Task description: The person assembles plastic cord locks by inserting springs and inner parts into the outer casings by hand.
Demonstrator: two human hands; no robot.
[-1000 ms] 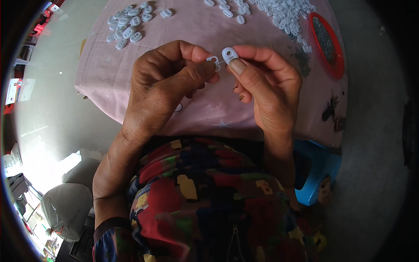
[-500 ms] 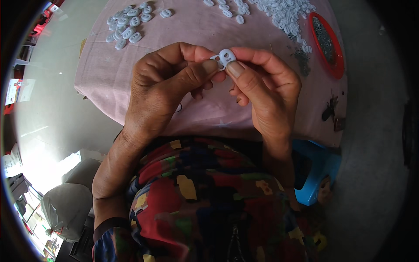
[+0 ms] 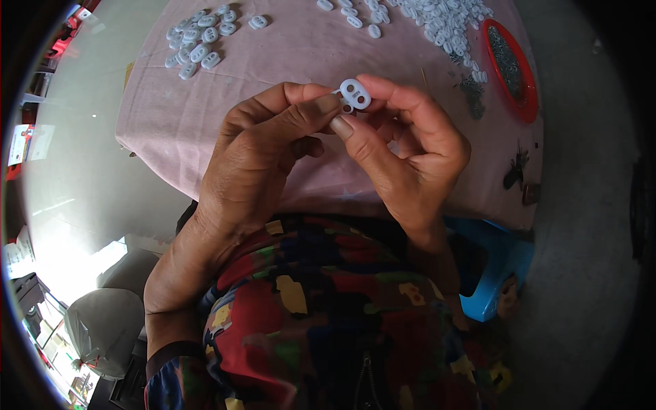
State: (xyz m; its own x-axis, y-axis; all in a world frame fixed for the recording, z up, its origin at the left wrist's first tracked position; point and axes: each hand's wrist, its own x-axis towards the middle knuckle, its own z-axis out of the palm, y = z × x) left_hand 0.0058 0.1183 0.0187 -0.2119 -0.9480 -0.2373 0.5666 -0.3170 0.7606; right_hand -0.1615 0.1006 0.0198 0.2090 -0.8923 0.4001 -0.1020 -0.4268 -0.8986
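Note:
Both of my hands meet above the near part of the table. My left hand (image 3: 256,140) pinches a small white plastic cord lock (image 3: 355,94) between thumb and fingers. It is an oval piece with two round holes, and a second white part with a hole shows beneath its lower left edge. My right hand (image 3: 417,140) is beside it: the index fingertip touches or lies just behind the right edge, and the thumb stands apart below, fingers open. Part of the cord lock is hidden by my left thumb.
A pink cloth covers the table (image 3: 301,51). White oval pieces (image 3: 198,37) lie in a group at far left, and a larger heap (image 3: 444,24) at far right. A red tray (image 3: 529,102) holds many small metal springs. A blue plastic stool (image 3: 495,273) stands below the table's right edge.
My right thumb has come off the cord lock and moved down and left. The piece has turned, so its two-holed face shows more fully. My left hand has shifted slightly right.

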